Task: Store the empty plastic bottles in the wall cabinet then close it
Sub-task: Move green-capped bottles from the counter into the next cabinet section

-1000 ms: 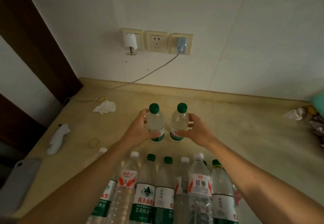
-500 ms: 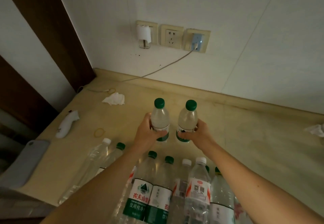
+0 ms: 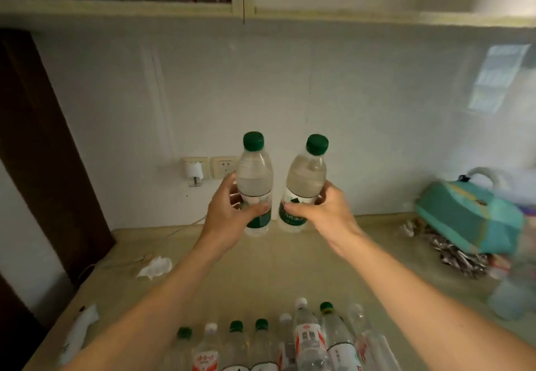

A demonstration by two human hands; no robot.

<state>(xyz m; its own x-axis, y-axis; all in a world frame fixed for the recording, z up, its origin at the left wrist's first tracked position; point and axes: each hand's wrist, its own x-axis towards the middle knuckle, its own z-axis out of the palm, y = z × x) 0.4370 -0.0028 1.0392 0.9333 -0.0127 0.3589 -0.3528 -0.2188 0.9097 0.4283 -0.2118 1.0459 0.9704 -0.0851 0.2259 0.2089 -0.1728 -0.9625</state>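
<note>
Gripping one green-capped bottle each, the left hand [image 3: 232,219] and right hand [image 3: 324,214] wrap fingers around the labelled waists, both bottles [image 3: 255,179] raised above the counter [image 3: 275,266], below the wall cabinet [image 3: 121,7]. Thin clear plastic, likely light and easily dented; the mid-body hold seems sound. More bottles [image 3: 307,338] wait on the counter's near side. A teal bag [image 3: 470,219] sits to the right.
</note>
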